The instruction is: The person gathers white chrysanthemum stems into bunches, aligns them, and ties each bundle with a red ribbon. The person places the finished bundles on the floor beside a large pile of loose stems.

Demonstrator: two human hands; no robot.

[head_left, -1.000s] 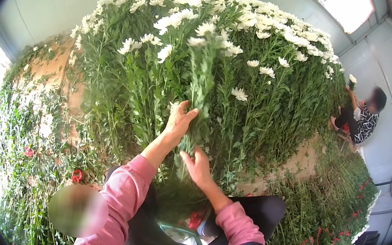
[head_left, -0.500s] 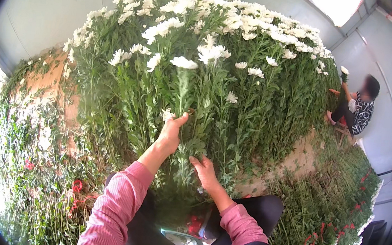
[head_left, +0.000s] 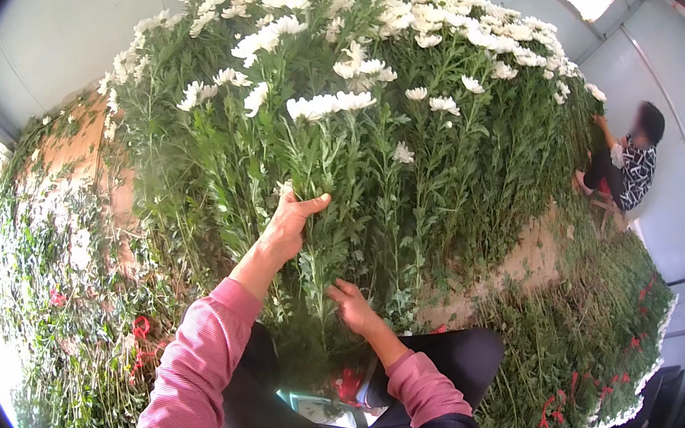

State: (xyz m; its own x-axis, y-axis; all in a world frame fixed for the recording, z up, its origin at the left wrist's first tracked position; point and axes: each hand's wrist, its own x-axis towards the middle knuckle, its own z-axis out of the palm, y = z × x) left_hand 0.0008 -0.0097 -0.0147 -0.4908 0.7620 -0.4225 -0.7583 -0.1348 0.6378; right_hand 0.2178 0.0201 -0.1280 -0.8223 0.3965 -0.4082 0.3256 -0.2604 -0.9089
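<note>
Amid heaped white daisies (head_left: pixel 358 88), the left hand (head_left: pixel 288 226) clasps a bunch of stems (head_left: pixel 326 169) (right hand (head_left: pixel 353 305) loosely fingering lower leaves); stems could snap.

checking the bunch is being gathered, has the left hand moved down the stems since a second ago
Cannot tell. The left hand grips the same green stems below the white flower heads; the whole view shifts, so the big flower pile gives no steady reference.
</note>
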